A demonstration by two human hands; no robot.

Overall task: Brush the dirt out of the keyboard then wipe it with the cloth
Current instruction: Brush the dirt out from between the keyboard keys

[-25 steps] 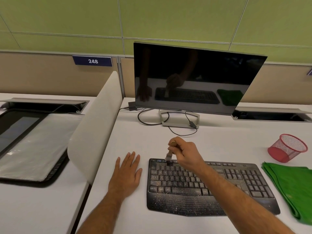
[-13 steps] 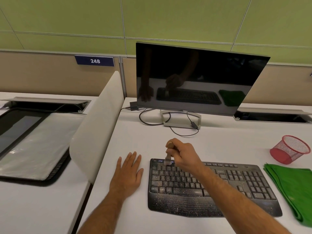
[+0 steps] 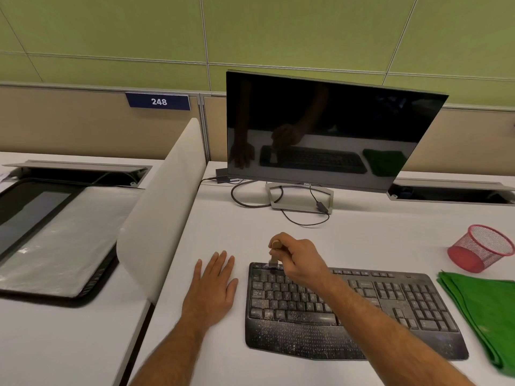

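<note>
Since the frame one second earlier, the brush [image 3: 274, 257] has been shifted slightly toward the far left corner of the keyboard [image 3: 345, 310]; the left hand [image 3: 213, 285] has remained in place.

The brush is gripped in the right hand [image 3: 299, 259], whose fingers are curled around the wooden handle. The bristles are set on the top key row at the far left corner of the keyboard. The left hand is laid flat on the desk [image 3: 362, 232] just left of the keyboard, fingers straight and slightly spread, holding nothing.

The keyboard is a black model with a wrist rest. Pale specks of dirt are scattered over the keys and the wrist rest, most densely on the left half.

A folded green cloth [image 3: 485, 313] is placed on the desk just right of the keyboard. A red mesh cup [image 3: 482, 247] is lying tilted beyond the cloth, to the far right of the keyboard.

A dark monitor [image 3: 328, 129] is mounted on a grey stand behind the keyboard; the hands, keyboard and cloth are reflected in it. Black cables [image 3: 250, 199] are looped around the stand.

A white curved divider [image 3: 158, 218] is fitted left of the keyboard. Beyond it, a flat dark panel under plastic wrap [image 3: 55, 235] is laid on the adjoining desk. A beige partition carrying a blue plate marked 248 [image 3: 158, 101] is installed behind the monitor, below a green panelled wall [image 3: 278, 32].
</note>
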